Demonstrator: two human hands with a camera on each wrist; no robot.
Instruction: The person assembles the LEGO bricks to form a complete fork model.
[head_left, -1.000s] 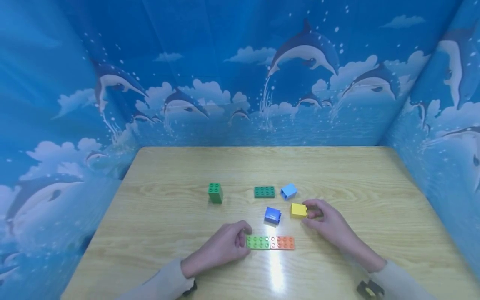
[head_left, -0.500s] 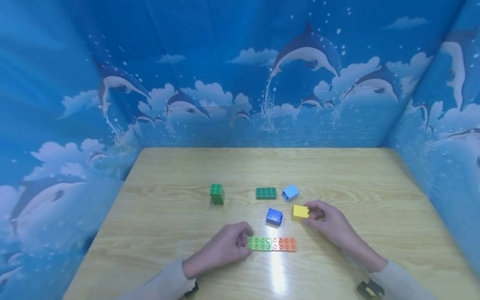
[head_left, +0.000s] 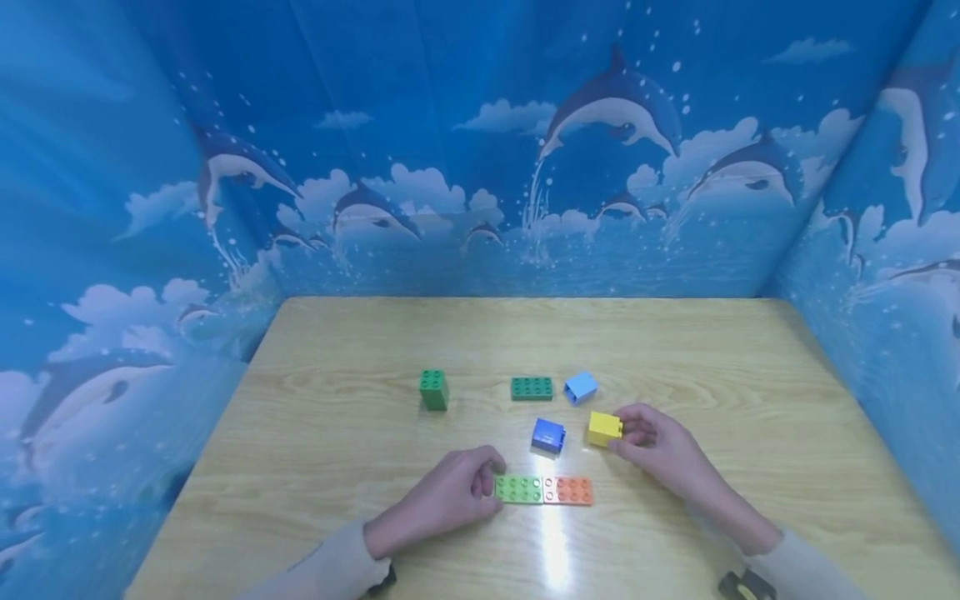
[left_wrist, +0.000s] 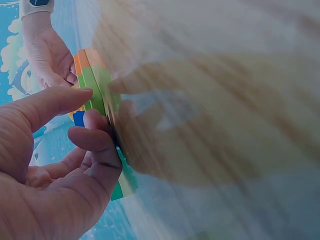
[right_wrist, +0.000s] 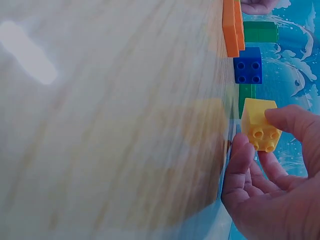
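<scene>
My left hand pinches the left end of a light green brick, whose right end meets an orange brick in one flat row. In the left wrist view, thumb and curled fingers of the left hand lie at the light green brick. A yellow brick is pinched by my right hand, on the studded end. Its studs face that palm in the right wrist view, where the thumb presses the yellow brick. Left of it lies a dark blue brick on its side.
Farther back on the wooden table are a tall green brick, a flat dark green brick and a light blue brick lying tilted. Dolphin-patterned cloth walls rise behind and at both sides.
The yellow brick has shifted and turned slightly in my right hand, a little to the right. My left hand keeps its hold on the light green brick.
</scene>
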